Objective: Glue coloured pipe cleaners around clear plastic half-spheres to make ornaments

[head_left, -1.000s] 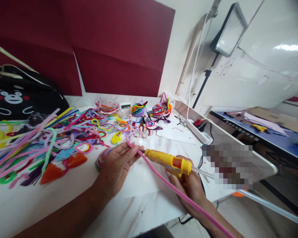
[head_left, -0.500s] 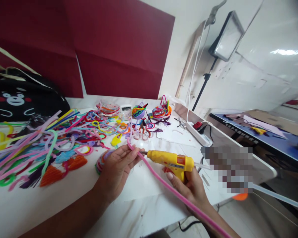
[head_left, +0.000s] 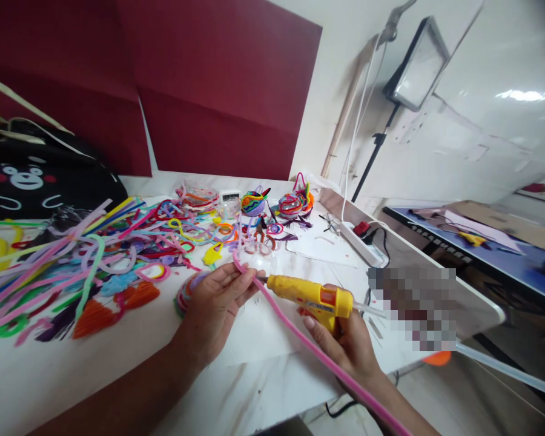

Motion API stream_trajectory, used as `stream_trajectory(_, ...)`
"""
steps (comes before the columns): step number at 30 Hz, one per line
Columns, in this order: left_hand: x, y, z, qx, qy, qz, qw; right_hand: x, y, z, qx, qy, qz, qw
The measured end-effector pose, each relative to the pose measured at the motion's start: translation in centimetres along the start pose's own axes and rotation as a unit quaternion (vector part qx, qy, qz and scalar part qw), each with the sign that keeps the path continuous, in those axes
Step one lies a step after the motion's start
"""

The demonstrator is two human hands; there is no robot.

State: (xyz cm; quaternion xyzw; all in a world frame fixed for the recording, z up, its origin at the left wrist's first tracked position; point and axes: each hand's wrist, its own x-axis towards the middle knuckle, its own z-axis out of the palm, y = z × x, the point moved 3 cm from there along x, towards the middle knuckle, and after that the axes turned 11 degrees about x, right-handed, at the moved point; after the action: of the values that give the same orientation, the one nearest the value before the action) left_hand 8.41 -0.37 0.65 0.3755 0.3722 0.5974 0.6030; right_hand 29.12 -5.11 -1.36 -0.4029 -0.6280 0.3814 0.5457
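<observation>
My left hand (head_left: pixel 222 303) pinches a long pink pipe cleaner (head_left: pixel 295 330), which runs from the fingertips down across my right forearm. Just beyond those fingers is a clear plastic ball (head_left: pixel 258 257), partly hidden by the hand. A yellow hot glue gun (head_left: pixel 309 293) is gripped in my right hand (head_left: pixel 340 345), its nozzle close beside the left fingertips and the pipe cleaner. Whether the nozzle touches is too small to tell. A clear glue stick (head_left: pixel 367 307) pokes out of the gun's back. Behind my left wrist lies a multicoloured wrapped ball (head_left: pixel 188 293), half covered.
Loose pipe cleaners (head_left: pixel 91 254) and orange tassels (head_left: pixel 104 312) spread over the left of the white table. Decorated balls (head_left: pixel 253 203) stand at the back. A power strip (head_left: pixel 363 245) lies by the right edge, near a lamp stand (head_left: pixel 370 160). A black bag (head_left: pixel 49 175) sits far left.
Both hands hold nearly the same pose. The glue gun has shifted very slightly left, and the view has moved a little.
</observation>
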Motion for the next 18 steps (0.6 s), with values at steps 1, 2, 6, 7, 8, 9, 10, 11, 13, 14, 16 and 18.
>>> stream_trajectory(1,0.01,0.0,-0.02,0.0,0.001,0.001,1.0,-0.03,0.05,0.07,-0.01,-0.005,0.0,1.0)
stream_trajectory(2,0.02,-0.02,-0.05,0.001,0.003,0.002,1.0,-0.03,0.06,0.11,-0.02,-0.004,-0.005,1.0)
stream_trajectory(6,0.11,-0.13,-0.2,0.0,0.013,0.001,1.0,0.1,-0.11,0.22,-0.063,0.03,-0.066,0.995)
stream_trajectory(7,0.12,-0.14,-0.21,-0.001,0.014,0.002,1.0,0.09,-0.11,0.27,-0.07,0.036,-0.08,0.994)
stream_trajectory(8,0.12,-0.13,-0.19,-0.001,0.015,0.003,1.0,0.05,-0.07,0.31,-0.073,0.04,-0.092,0.992)
stream_trajectory(9,0.11,-0.12,-0.18,0.001,0.016,0.004,1.0,-0.02,-0.01,0.36,-0.075,0.041,-0.104,0.991)
stream_trajectory(10,0.1,-0.1,-0.16,0.003,0.018,0.004,1.0,-0.11,0.08,0.39,-0.078,0.041,-0.113,0.99)
stream_trajectory(11,0.08,-0.08,-0.16,0.005,0.02,0.004,1.0,-0.22,0.16,0.42,-0.082,0.041,-0.121,0.988)
stream_trajectory(13,0.06,-0.03,-0.16,0.009,0.023,0.003,1.0,-0.43,0.29,0.44,-0.095,0.04,-0.128,0.986)
stream_trajectory(14,0.06,-0.01,-0.16,0.009,0.023,0.003,1.0,-0.5,0.34,0.42,-0.101,0.041,-0.124,0.986)
stream_trajectory(16,0.1,0.01,-0.14,0.007,0.018,0.004,1.0,-0.59,0.36,0.37,-0.108,0.038,-0.112,0.987)
stream_trajectory(18,0.14,-0.01,-0.11,0.004,0.012,0.005,1.0,-0.61,0.27,0.25,-0.112,0.037,-0.103,0.988)
